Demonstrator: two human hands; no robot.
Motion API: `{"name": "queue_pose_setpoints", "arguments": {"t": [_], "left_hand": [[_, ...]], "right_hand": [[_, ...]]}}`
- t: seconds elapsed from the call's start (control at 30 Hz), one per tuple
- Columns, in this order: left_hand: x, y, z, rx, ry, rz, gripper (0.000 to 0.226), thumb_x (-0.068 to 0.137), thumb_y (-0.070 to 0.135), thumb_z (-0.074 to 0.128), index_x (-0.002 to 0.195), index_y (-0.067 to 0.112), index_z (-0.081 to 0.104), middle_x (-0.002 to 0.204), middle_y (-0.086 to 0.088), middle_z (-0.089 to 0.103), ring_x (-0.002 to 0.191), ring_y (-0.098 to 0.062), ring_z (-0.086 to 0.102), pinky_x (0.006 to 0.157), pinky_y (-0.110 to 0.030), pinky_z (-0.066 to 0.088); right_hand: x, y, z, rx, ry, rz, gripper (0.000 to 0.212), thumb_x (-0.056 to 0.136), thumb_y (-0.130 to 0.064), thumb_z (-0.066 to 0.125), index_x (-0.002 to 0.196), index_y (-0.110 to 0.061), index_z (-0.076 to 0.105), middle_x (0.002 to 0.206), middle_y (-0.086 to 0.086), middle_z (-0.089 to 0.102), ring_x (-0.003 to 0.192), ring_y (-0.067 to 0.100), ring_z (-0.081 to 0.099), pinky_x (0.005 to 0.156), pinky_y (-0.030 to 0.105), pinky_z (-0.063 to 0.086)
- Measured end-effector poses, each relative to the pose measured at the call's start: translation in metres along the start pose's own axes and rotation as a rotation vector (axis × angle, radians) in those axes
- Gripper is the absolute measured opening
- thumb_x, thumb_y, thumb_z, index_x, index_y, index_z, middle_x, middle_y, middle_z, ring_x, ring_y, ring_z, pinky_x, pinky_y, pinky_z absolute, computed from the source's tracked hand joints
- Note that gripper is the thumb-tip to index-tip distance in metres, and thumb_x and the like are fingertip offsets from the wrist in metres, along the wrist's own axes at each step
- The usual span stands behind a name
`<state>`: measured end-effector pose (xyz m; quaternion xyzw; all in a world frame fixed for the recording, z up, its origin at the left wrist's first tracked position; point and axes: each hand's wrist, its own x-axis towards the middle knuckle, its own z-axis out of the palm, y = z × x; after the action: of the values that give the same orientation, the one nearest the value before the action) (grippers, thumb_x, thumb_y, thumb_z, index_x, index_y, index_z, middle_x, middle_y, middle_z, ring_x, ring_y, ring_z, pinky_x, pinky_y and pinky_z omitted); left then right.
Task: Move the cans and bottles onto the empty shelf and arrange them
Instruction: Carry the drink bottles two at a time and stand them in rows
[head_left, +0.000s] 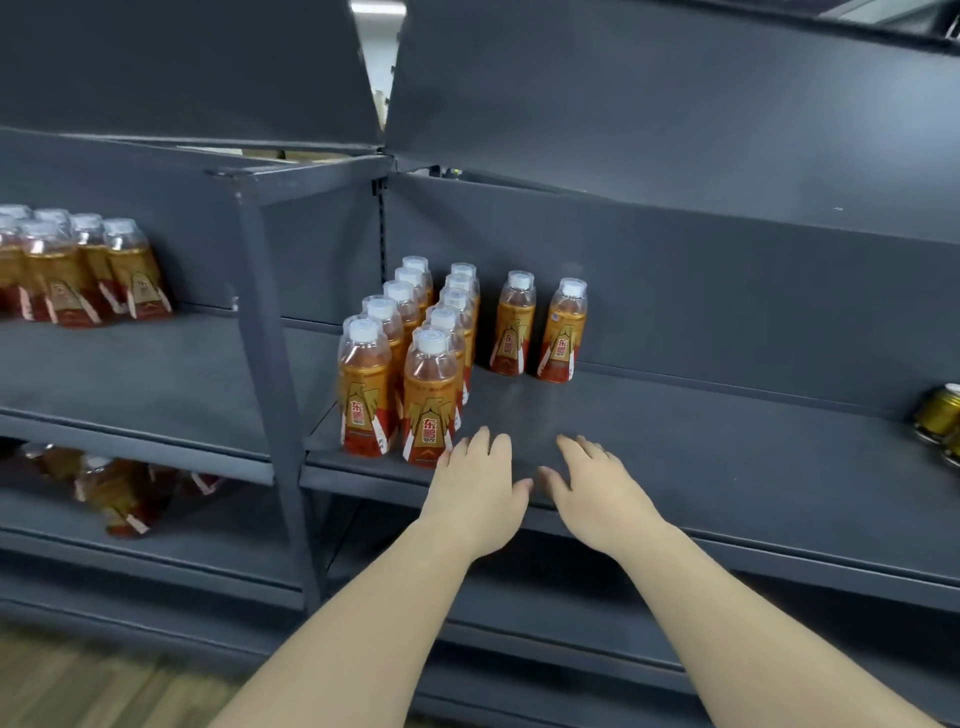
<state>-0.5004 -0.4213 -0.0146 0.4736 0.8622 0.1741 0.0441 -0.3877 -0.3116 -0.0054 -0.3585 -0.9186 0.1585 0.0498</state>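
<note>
Orange-labelled drink bottles with white caps stand in two rows (410, 353) at the left end of the dark grey right-hand shelf (727, 457). Two more bottles (540, 327) stand apart at the shelf's back. My left hand (475, 493) is spread above the shelf's front edge, just right of the nearest bottle, holding nothing. Beside it my right hand (597, 493) is also spread and empty. Gold cans (937, 415) show at the right edge of the same shelf.
A steel upright (270, 384) divides the two shelf units. On the left unit, several more bottles (78, 270) stand on the middle shelf and others (124, 493) lie blurred on the shelf below. Wooden floor (104, 686) lies at bottom left.
</note>
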Motion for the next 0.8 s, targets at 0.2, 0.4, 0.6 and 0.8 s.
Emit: {"name": "queue_pose_setpoints", "arguments": {"t": [0.2,0.4,0.6,0.8], "left_hand": [[-0.049,-0.034,-0.019,0.013,0.169,-0.121,0.045,0.100,0.047,0.049,0.136,0.020,0.045,0.138,0.000,0.050,0.126,-0.021,0.049,0.110,-0.042,0.042],[-0.111,-0.069,-0.035,0.135,0.154,-0.326,0.040,0.101,0.045,0.044,0.129,0.017,0.046,0.137,-0.006,0.049,0.128,-0.027,0.047,0.111,-0.046,0.037],[-0.183,-0.112,-0.053,0.225,0.168,-0.528,0.038,0.102,0.046,0.042,0.126,0.017,0.045,0.140,-0.007,0.047,0.130,-0.028,0.044,0.112,-0.046,0.035],[-0.227,-0.162,-0.079,0.221,0.230,-0.658,0.041,0.102,0.047,0.041,0.132,0.019,0.044,0.137,-0.003,0.048,0.130,-0.026,0.044,0.114,-0.045,0.033]], "right_hand": [[-0.019,-0.034,0.005,0.005,-0.037,-0.132,0.063,0.105,-0.051,0.034,0.159,-0.022,0.018,0.166,0.005,0.017,0.153,0.026,0.012,0.124,0.043,0.017],[-0.040,-0.077,0.025,0.028,-0.111,-0.315,0.064,0.104,-0.051,0.034,0.159,-0.020,0.018,0.165,0.005,0.019,0.153,0.026,0.014,0.123,0.045,0.017],[-0.062,-0.139,0.055,0.027,-0.155,-0.512,0.063,0.105,-0.050,0.036,0.158,-0.018,0.023,0.164,0.007,0.024,0.151,0.026,0.019,0.123,0.043,0.019],[-0.076,-0.208,0.082,0.015,-0.207,-0.643,0.064,0.105,-0.051,0.034,0.158,-0.018,0.020,0.165,0.008,0.020,0.152,0.027,0.015,0.123,0.044,0.016]]}}
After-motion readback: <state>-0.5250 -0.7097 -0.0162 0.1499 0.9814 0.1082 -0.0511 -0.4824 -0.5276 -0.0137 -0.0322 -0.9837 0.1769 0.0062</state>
